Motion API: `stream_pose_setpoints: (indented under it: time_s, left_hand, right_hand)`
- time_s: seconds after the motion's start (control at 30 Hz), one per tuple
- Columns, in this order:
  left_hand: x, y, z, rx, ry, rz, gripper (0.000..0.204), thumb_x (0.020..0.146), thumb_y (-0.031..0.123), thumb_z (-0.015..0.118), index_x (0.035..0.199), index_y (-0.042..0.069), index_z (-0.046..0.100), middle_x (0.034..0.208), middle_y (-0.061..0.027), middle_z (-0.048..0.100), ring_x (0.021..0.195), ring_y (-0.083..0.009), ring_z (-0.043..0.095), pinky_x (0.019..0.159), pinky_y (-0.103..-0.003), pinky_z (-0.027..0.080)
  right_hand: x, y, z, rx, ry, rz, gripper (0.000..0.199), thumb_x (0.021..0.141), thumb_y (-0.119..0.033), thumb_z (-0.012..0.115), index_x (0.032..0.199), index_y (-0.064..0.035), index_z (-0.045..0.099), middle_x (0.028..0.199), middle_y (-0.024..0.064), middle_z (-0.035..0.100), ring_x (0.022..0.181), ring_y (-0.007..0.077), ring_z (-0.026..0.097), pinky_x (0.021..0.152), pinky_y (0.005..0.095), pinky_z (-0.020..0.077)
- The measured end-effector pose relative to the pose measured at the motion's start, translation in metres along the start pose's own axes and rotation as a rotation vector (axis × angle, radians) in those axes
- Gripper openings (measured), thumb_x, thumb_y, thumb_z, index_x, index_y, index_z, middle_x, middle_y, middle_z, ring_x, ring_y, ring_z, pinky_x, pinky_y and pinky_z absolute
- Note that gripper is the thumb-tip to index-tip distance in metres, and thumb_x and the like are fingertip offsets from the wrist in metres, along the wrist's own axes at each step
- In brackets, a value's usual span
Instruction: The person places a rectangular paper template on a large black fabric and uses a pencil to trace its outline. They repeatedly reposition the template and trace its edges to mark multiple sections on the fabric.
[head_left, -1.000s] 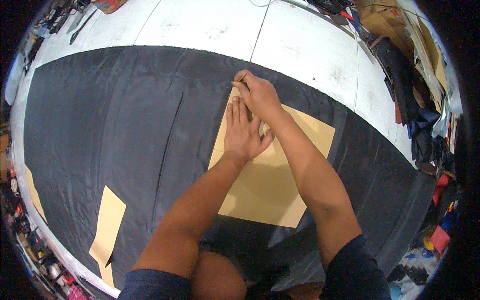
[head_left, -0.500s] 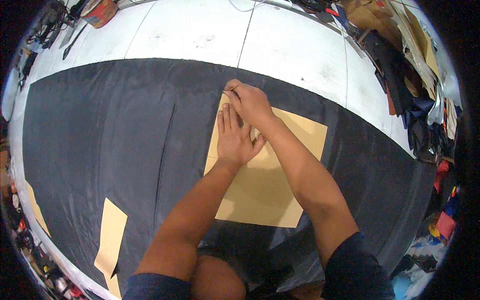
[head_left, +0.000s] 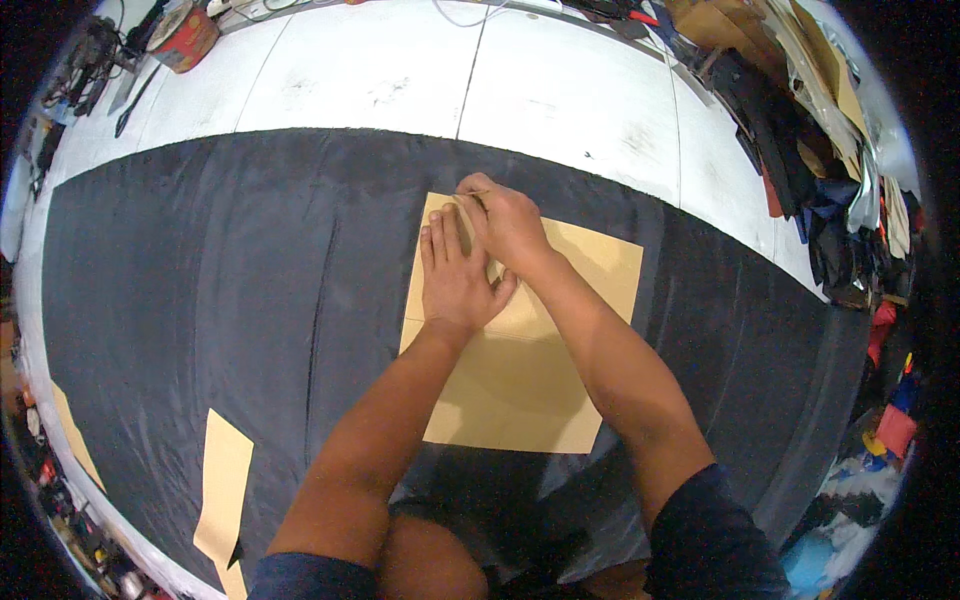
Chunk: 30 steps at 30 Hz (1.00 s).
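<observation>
A tan paper or card sheet [head_left: 520, 390], roughly square with a faint crease across it, lies flat on a wide piece of black fabric [head_left: 190, 290]. My left hand [head_left: 460, 285] presses on its upper left part, fingers extended and palm down. Just to the right, my right hand [head_left: 508, 225] is closed in a pinch at the sheet's far edge, near the far left corner. Something thin and dark seems to show at its fingertips, too small to name. The two hands nearly touch, and part of the sheet is hidden beneath them.
A narrow tan strip [head_left: 227, 470] lies on the fabric at the near left. Beyond the fabric stretches the white tabletop [head_left: 370, 75]. A reddish tub [head_left: 185, 38] stands at the far left. Cardboard and dark cloths [head_left: 765, 130] are heaped along the right side.
My right hand has shifted a little rightward along the sheet's far edge, uncovering the corner. My left hand stays pressed in place. The whole view has moved slightly.
</observation>
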<state>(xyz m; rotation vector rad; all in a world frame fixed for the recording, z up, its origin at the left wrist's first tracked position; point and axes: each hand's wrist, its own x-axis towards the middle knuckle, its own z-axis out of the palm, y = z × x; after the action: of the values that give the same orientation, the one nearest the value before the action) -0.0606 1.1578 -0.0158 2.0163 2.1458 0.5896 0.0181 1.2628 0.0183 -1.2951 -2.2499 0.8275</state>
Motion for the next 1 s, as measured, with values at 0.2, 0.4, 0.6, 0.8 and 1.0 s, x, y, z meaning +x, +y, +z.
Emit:
stream_pose_setpoints:
  time_s: [0.2,0.4,0.6,0.8,1.0]
  left_hand:
    - [0.000,0.001,-0.002,0.012,-0.003,0.000,0.074,0.087,0.055,0.061,0.140,0.006,0.050,0.155,-0.0356,0.027,0.146,-0.0510,0.023,0.119,-0.060,0.018]
    - [0.001,0.002,-0.004,-0.001,0.041,0.006,0.071,0.084,0.057,0.067,0.133,0.007,0.053,0.153,-0.0360,0.029,0.145,-0.0510,0.026,0.119,-0.060,0.020]
    - [0.001,0.005,-0.006,-0.006,0.023,0.020,0.079,0.080,0.064,0.068,0.132,0.007,0.054,0.152,-0.0362,0.030,0.144,-0.0516,0.026,0.119,-0.060,0.019]
    - [0.001,0.004,-0.006,0.025,0.057,0.038,0.080,0.080,0.067,0.068,0.132,0.007,0.055,0.151,-0.0362,0.033,0.143,-0.0521,0.029,0.118,-0.060,0.020]
    - [0.002,0.006,-0.007,0.048,0.051,0.045,0.081,0.080,0.067,0.070,0.132,0.007,0.054,0.150,-0.0358,0.034,0.142,-0.0519,0.030,0.118,-0.060,0.022]
  right_hand:
    - [-0.021,0.021,-0.017,-0.019,0.110,0.010,0.013,0.097,-0.018,0.061,0.104,-0.0064,0.061,0.095,0.0160,0.071,0.085,0.0365,0.069,0.074,0.0425,0.0542]
    - [-0.049,0.045,-0.046,0.031,0.145,0.133,0.015,0.098,-0.020,0.057,0.102,-0.0055,0.059,0.098,0.0197,0.068,0.093,0.0417,0.066,0.079,0.0488,0.0530]
    - [-0.042,0.035,-0.036,0.049,0.140,0.149,0.015,0.098,-0.020,0.058,0.102,-0.0054,0.058,0.096,0.0203,0.069,0.091,0.0425,0.067,0.078,0.0489,0.0530]
    - [-0.072,0.063,-0.064,0.036,0.245,0.211,0.012,0.097,-0.014,0.059,0.104,-0.0048,0.057,0.095,0.0200,0.068,0.088,0.0410,0.068,0.078,0.0465,0.0536]
    - [-0.077,0.068,-0.067,0.092,0.230,0.296,0.014,0.097,-0.016,0.061,0.104,-0.0045,0.058,0.096,0.0200,0.070,0.089,0.0393,0.069,0.078,0.0467,0.0534]
